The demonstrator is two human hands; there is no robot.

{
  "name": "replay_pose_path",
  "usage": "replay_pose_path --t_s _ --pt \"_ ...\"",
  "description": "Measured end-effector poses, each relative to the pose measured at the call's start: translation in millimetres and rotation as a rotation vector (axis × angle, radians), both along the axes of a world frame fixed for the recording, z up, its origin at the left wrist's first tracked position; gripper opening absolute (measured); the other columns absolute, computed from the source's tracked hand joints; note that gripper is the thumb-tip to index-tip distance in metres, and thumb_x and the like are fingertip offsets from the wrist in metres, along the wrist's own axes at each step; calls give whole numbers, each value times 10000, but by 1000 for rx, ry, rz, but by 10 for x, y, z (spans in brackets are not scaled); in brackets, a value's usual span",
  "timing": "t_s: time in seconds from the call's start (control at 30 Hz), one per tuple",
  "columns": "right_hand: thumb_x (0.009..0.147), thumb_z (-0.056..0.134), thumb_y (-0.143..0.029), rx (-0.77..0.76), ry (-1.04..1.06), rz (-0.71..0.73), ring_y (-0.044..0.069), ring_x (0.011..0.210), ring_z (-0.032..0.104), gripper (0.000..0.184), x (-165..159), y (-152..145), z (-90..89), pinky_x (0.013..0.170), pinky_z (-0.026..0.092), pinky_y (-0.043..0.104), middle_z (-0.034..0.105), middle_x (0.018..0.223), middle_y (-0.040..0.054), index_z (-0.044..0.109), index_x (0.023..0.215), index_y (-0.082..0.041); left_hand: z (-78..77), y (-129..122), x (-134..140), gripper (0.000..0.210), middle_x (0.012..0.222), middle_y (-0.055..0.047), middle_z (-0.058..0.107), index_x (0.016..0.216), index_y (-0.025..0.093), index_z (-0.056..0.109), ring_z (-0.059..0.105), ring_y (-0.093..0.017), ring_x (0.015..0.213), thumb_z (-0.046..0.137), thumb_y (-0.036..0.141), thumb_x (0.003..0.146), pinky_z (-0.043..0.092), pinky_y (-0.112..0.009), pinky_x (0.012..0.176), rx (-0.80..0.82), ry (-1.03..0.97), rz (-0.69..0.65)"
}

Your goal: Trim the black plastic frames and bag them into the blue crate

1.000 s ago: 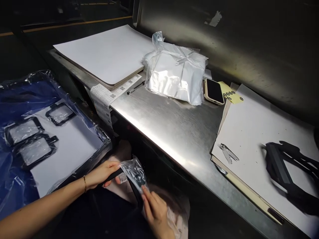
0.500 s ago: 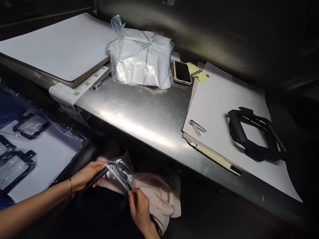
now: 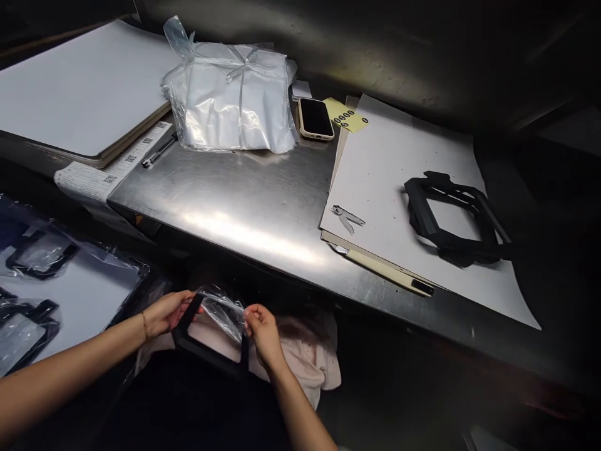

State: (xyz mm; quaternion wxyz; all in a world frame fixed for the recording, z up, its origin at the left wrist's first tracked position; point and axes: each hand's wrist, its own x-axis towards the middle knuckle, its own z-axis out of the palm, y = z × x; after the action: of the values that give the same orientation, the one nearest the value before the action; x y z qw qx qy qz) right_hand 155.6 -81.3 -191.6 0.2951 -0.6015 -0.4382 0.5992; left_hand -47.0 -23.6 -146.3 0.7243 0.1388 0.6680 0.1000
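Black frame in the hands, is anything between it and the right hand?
Yes, seemingly: clear plastic drapes across the upper part of the black frame, and the right hand pinches that plastic near the frame's upper right corner. Nothing else visible stands between them.

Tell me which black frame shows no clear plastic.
The black frame on the white sheet at right, by the clippers. The held frame has clear plastic at its top; the leftmost frames are wrapped in it.
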Motion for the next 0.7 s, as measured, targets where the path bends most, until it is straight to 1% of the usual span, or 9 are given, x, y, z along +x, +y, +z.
replay_pose_path --t_s 0.07,0.17,0.27,0.33,0.4,0.5,0.57,0.63,0.7 --pt "867 431 -348 60 -41 -3 88 611 551 264 203 95 147 535 472 250 572 822 10 512 1002 -136 35 31 135 213 742 6 578 889 125 547 521 -69 524 459 314 843 441 -204 455 -50 -51 31" --pt "868 409 -386 193 -96 98 114 695 563 288 416 37 514 619 482 293 570 820 12 552 953 -151 122 -27 285 201 761 1 581 892 123 546 527 -69 535 465 300 842 442 -198 450 -108 -91 59" --pt "665 646 -454 311 -166 299 158 817 557 302 421 -204 850 704 488 298 545 883 11 624 865 -229 190 -139 354 193 768 -1 586 878 120 545 544 -74 558 458 289 847 456 -202 465 -116 -81 67" --pt "542 755 -331 368 -261 379 208 875 546 331 337 -388 947 738 490 321 531 944 32 635 837 -241 203 -202 361 199 762 -2 590 873 118 543 552 -76 563 445 291 854 459 -204 470 -96 -70 43" --pt "583 708 -200 416 -387 373 268 910 530 262 256 -526 924 766 476 402 532 962 85 620 829 -192 197 -252 350 230 740 1 593 860 119 544 551 -75 546 433 321 855 446 -198 450 -48 -68 -18" --pt "693 581 -170 451 -558 289 284 832 529 113 244 -589 742 665 480 449 525 868 124 588 804 -149 195 -337 343 268 587 40 563 742 118 558 494 -53 430 458 347 839 360 -168 366 81 -51 -175" --pt "745 542 -209 445 -629 232 254 782 523 64 299 -555 599 598 479 418 507 818 97 570 771 -158 208 -417 365 272 479 67 528 643 114 565 449 -44 370 501 311 820 313 -163 347 164 -46 -288" --pt "765 546 -261 433 -654 189 223 795 516 100 361 -502 490 616 475 405 502 833 66 557 783 -163 217 -504 396 268 438 66 537 591 110 587 443 -40 356 539 276 796 321 -167 376 218 -64 -369" --pt "785 538 -307 426 -633 151 184 816 516 165 406 -453 442 652 476 374 506 874 42 546 878 -170 211 -564 406 260 441 49 570 587 115 615 461 -43 359 555 284 775 316 -166 383 245 -72 -401"
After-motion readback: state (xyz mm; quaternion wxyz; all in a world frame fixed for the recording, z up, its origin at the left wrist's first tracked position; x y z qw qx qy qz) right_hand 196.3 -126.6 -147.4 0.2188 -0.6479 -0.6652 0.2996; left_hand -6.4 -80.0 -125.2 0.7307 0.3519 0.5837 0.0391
